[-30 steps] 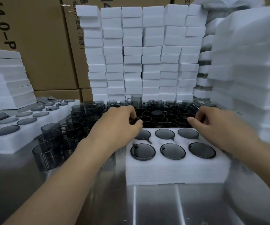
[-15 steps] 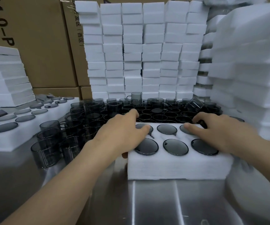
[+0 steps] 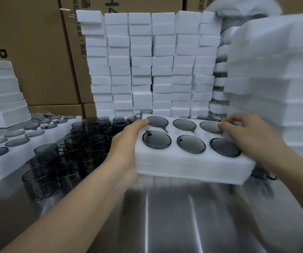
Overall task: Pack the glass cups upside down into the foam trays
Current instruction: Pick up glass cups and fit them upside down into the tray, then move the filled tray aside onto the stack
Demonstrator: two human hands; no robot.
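Far left: a packed foam tray [image 3: 22, 156] lies flat on the steel table [image 3: 165, 216], grey cup bases showing in its sockets. Just beside it stand the loose glass cups [image 3: 74, 148], a dense cluster, mouths up, handles visible on some. Left forearm enters from the lower left; the left hand [image 3: 127, 143] grips the left end of a second foam tray [image 3: 192, 166], thumb flat on top at the rear-left socket, fingers wrapped under and hidden. This tray's long axis runs left to right, top face tipped toward the camera; its near edge looks clear of the table. It holds six glass cups [image 3: 191, 144], two rows of three, bases up and mouths down. The right hand [image 3: 247, 136] grips the rear-right corner, fingers curled over the far edge, thumb on top. Far right: a blurred foam stack [image 3: 274, 88].
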